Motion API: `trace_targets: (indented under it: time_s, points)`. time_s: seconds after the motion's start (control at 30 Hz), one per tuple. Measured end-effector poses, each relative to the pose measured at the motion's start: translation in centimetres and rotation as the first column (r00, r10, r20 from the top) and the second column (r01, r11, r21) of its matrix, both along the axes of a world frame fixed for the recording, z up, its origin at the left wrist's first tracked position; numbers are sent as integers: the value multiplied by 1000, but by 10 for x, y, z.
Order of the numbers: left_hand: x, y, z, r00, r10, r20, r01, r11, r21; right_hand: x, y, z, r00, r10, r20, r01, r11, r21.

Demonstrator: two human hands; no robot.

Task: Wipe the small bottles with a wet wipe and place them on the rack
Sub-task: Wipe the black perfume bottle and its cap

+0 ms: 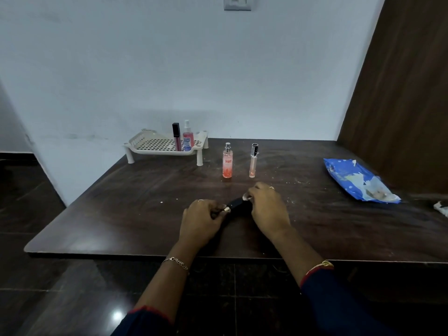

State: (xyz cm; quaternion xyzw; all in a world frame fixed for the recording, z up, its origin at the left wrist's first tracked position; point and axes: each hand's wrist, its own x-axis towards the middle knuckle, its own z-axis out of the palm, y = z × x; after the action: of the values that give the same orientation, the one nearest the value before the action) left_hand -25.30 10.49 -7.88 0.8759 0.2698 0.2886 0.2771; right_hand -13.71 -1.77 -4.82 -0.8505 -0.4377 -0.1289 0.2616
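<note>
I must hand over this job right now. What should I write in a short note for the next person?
Hands: left hand and right hand both grip a dark bottle just above the table. Something white, likely the wipe, shows at the right hand's fingers.
Done: lip gloss tube and pink spray bottle stand on the rack.
Left: finish the dark bottle, then wipe and rack the peach spray bottle and the clear tube.
The wipe pack lies on the right.
</note>
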Motion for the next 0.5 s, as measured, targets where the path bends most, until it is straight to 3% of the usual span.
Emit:
trace_targets:
  time_s: [0.3, 0.5]
  points:
    - [0, 1, -2, 999, 9, -50, -5, 998, 64, -14, 0, -7, 956, 260, 139, -248, 964, -99]
    - [-1, 0, -1, 998, 23, -60, -19, 998, 62, 11, -9, -1, 962, 213, 169, -191, 972, -133]
